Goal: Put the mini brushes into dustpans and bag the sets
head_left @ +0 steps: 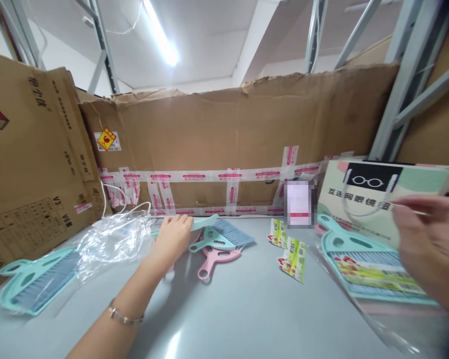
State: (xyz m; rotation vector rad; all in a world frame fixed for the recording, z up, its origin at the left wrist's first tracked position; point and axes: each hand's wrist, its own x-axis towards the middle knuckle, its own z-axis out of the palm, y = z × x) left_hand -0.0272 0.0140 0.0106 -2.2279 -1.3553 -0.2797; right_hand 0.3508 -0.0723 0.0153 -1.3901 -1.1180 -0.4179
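Note:
My left hand (174, 233) reaches to the back of the table, fingers curled over a teal plastic piece (206, 221) that looks like a dustpan; its middle is hidden under the hand. Right beside it lie a teal-handled brush (226, 235) with blue bristles and a pink brush handle (217, 257) with a ring end. My right hand (430, 244) is at the right edge, blurred, in front of a paper bag (353, 187) and over a teal dustpan-and-brush set (333, 244) with a green printed card (377, 274). Its finger closure is not clear.
At left, another teal dustpan set (41, 284) lies in clear plastic, near a crumpled clear bag (112, 234). Two printed cards (294, 259) lie right of centre. Taped cardboard (224, 134) walls the back; a carton (33, 164) stands left, metal shelf posts (400, 89) behind.

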